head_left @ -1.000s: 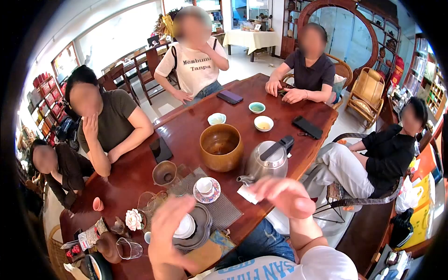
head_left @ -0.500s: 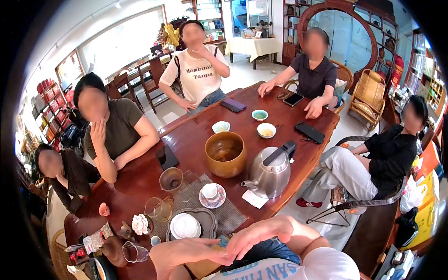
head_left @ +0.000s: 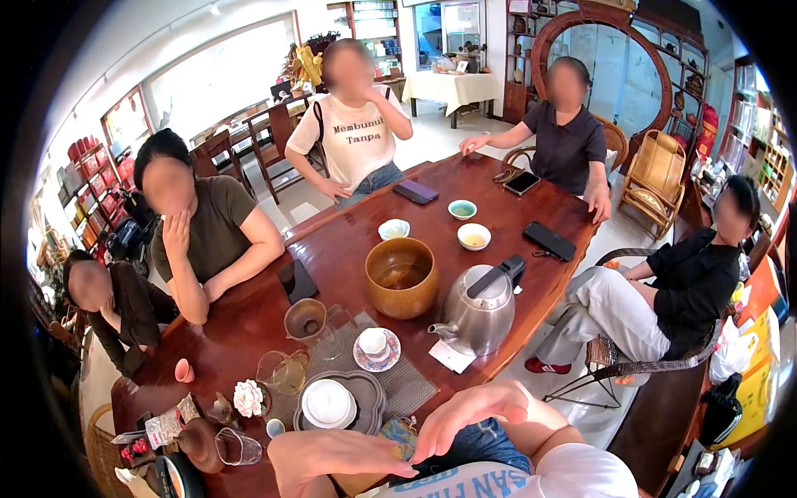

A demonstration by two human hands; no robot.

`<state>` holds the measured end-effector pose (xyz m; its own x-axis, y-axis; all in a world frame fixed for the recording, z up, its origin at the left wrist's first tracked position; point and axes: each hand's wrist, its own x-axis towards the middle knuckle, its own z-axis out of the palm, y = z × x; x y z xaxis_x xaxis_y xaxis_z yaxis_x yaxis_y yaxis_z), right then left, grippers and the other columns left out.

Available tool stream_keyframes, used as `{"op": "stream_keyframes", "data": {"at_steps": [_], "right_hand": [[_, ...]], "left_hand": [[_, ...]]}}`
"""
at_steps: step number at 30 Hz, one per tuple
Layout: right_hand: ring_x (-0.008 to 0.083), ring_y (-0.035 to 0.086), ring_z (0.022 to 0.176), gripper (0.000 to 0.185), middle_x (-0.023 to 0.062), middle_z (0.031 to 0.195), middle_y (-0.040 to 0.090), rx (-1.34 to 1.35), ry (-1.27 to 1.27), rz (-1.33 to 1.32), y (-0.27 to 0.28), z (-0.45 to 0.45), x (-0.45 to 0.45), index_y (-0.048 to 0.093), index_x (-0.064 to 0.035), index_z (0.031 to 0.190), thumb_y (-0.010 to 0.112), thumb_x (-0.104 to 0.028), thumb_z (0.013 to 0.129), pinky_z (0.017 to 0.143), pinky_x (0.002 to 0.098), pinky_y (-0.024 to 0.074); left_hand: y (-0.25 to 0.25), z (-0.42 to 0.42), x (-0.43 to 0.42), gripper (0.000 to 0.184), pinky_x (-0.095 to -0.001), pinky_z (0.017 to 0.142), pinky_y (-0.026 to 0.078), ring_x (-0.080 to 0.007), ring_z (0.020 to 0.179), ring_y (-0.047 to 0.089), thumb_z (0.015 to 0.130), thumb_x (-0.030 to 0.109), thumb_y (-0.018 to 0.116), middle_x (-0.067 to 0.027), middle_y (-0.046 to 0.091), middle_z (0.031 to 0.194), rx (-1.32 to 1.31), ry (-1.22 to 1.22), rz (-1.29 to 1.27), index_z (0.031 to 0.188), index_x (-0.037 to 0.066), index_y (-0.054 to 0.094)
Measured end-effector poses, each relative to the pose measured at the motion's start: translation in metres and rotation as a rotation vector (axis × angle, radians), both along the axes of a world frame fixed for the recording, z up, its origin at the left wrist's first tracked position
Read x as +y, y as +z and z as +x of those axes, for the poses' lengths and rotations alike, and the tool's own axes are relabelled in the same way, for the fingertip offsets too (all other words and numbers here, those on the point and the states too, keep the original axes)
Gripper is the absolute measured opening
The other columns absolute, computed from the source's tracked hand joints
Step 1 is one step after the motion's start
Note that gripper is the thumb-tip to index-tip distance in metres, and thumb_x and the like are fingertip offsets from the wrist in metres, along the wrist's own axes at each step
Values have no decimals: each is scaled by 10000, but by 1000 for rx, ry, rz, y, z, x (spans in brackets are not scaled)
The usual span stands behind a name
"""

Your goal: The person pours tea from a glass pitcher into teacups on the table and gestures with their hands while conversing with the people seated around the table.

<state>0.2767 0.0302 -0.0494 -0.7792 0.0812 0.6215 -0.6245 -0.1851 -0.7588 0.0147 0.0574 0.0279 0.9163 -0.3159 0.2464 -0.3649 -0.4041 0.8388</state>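
Observation:
My left hand point(head_left: 340, 455) is over the near table edge, fingers stretched toward the right, with nothing seen in it. My right hand point(head_left: 469, 415) arches opposite, fingers bent loosely downward and apparently holding nothing. Their fingertips almost meet above my lap; whether they touch is unclear. Between and behind them shows a patterned, colourful item point(head_left: 400, 433), partly covered. Just beyond my left hand, a white lidded bowl point(head_left: 326, 404) rests on a dark scalloped tray point(head_left: 375, 390). A white cup point(head_left: 373, 340) sits on a flowered saucer point(head_left: 387, 359) farther off.
On the wooden table point(head_left: 332, 241) stand a steel kettle point(head_left: 477, 315), a brown bowl point(head_left: 402, 278), a glass pitcher point(head_left: 239, 446), a clay teapot point(head_left: 202, 444) and several small cups. Phones point(head_left: 550, 240) lie near the far sides. Several people are around the table.
My fingertips have drawn slightly apart, exposing more of the patterned item. The person at the far right corner has drawn one hand back to the table edge and sits more upright.

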Motion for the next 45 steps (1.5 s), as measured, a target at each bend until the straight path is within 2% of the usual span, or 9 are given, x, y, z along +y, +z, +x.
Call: {"op": "stream_keyframes", "data": {"at_steps": [6,8,12,17,20,22,24,33,45], "right_hand": [[387,352,1302,899,280,1377,362,42,-61,-73,-8,7,14,434,45,1315,519,-686,799,1059,477,296],[431,344,1300,954,298,1378,360,137,-106,-166,-3,6,22,429,24,1329,490,-745,768,1049,534,298],[462,328,1297,1037,303,1392,341,387,236,70,22,3,8,423,-13,1353,431,-827,710,1038,573,279],[419,388,1275,1025,316,1343,403,85,59,26,-7,-1,17,435,91,1297,459,-778,753,1048,522,285],[417,407,1260,976,306,1319,437,190,241,79,-3,-15,18,448,109,1273,469,-737,787,1051,519,281],[390,423,1253,902,278,1240,511,151,203,45,-20,-16,30,493,112,1215,511,-689,800,1050,499,296],[377,435,1245,854,260,1176,553,13,-48,-290,-32,-12,24,515,117,1172,526,-657,812,1038,481,318],[378,505,1140,783,237,1111,584,53,45,-223,-43,-21,28,544,102,1123,529,-624,830,981,474,363],[404,517,1094,716,232,1082,595,28,-9,-172,-36,-15,25,574,77,1091,540,-593,840,953,508,370]], "left_hand": [[0,-1,-1,1360,-481,1068,274,-451,1298,344,573,926,371,-339,320,1392,-45,64,-39,1350,-183,246],[-1,-1,-6,1221,-479,1061,286,-426,1302,355,671,849,418,-306,350,1392,-113,127,-99,1371,-138,261],[7,0,-8,1026,-474,1054,301,-414,1287,385,781,677,526,-280,378,1390,-237,142,-195,1373,-125,283],[-8,-4,-6,1295,-489,1052,300,-435,1298,355,596,873,445,-324,330,1395,-131,103,-96,1360,-156,260],[-10,-5,-2,1350,-493,1052,303,-428,1301,356,551,910,443,-330,323,1395,-114,67,-51,1356,-159,265],[-8,-4,-6,1159,-482,1023,332,-420,1251,408,623,718,523,-308,368,1373,-103,83,-93,1356,-148,285],[-1,0,-10,826,-459,966,385,-414,1150,506,775,337,669,-266,454,1330,-81,133,-173,1357,-129,314],[2,6,-2,1370,-489,1060,294,-424,1285,380,509,887,513,-316,359,1379,-5,88,-36,1351,-165,267],[1,6,0,1374,-484,1057,297,-425,1280,386,499,877,538,-311,370,1375,-31,120,-6,1351,-167,265]]}}
